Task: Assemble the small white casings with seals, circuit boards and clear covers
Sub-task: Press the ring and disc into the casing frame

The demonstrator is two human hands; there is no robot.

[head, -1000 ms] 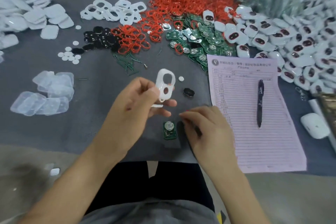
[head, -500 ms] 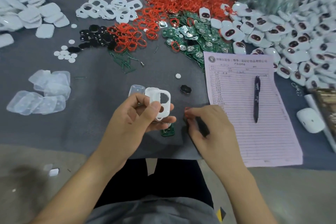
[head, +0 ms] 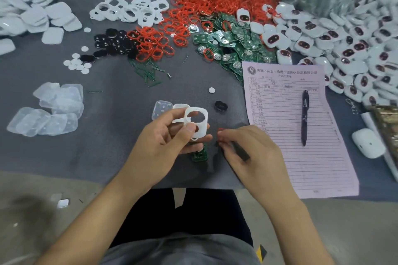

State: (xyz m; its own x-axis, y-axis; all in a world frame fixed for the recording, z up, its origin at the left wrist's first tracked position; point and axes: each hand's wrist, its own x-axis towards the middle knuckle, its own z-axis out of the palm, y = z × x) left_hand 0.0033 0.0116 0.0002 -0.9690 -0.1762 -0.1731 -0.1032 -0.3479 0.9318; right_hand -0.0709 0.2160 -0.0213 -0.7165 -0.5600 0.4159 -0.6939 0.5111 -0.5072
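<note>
Left hand [head: 165, 137] pinches the small white plastic casing [head: 197, 121] above the near table edge; right hand [head: 247, 150] pinches 1 red rubber seal [head: 220, 130]. Seat it evenly around the casing's opening.

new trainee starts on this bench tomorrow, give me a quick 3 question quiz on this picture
1. True or false: the left hand holds a white casing frame up off the table.
2. Which part does the right hand pinch at its fingertips? A) a red seal ring B) the pen C) a clear cover
3. Fill in: the pen lies on the pink ____.

Key: 1 true. 2 A, though only a bit of red shows, so it is most likely a seal ring. 3 form; the pen rests on the printed sheet to the right of both hands.
</note>
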